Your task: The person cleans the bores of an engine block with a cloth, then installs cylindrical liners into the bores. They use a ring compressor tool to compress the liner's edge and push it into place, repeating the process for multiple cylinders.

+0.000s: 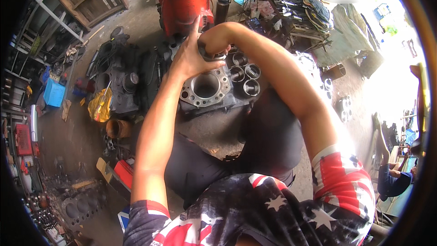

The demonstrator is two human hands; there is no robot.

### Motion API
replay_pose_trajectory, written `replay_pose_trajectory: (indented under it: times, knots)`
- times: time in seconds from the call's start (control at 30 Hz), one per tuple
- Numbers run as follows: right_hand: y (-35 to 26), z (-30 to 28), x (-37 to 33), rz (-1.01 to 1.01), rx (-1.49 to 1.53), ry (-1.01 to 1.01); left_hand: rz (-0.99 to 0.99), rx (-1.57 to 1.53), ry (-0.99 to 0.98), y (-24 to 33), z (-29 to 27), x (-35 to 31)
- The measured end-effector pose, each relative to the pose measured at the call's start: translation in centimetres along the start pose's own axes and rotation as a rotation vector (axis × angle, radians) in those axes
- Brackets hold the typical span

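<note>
Before me lies an engine block, its top plate (221, 92) pierced by bolt holes around a large round cylinder bore (205, 85). My left hand (189, 58) is over the block's far part, one finger stretched up and the thumb reaching right, so it is open. My right hand (217, 40) is curled just beyond that thumb, fingers bent downward. A round metal rim (215, 56) shows beneath it; whatever the fingers grip is hidden. Several pistons stand just right of the bore, among them a silvery piston (251, 87) nearest me.
A red machine body (182, 0) stands close behind the block, with a black bottle (223, 7) beside it. Dark engine parts (129, 82) and a yellow bag (100, 105) lie left. Tools crowd a low table (296, 23) at far right. Another person (395, 177) sits at right.
</note>
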State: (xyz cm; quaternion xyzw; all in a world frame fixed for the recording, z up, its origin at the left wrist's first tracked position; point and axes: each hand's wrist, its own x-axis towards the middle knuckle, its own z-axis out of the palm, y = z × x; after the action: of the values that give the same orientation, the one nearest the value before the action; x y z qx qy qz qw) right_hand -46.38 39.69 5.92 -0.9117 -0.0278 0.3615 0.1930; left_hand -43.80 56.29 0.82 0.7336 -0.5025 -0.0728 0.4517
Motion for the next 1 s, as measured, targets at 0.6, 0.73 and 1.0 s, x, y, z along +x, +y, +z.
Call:
replay_pose_trajectory:
  times: [0.6, 0.73, 1.0]
  knots:
    - [-2.1, 1.5, 9.3, 0.037, -0.520, -0.074, -0.090, 0.068, 0.023, -6.1, -0.5, 0.7]
    - [-2.0, 1.5, 9.7, 0.050, -0.545, -0.076, -0.126, 0.225, 0.060, -6.9, 0.6, 0.7]
    - [-1.0, 2.6, 12.5, 0.031, -0.491, -0.032, -0.141, 0.156, -0.034, -8.8, 1.4, -0.3]
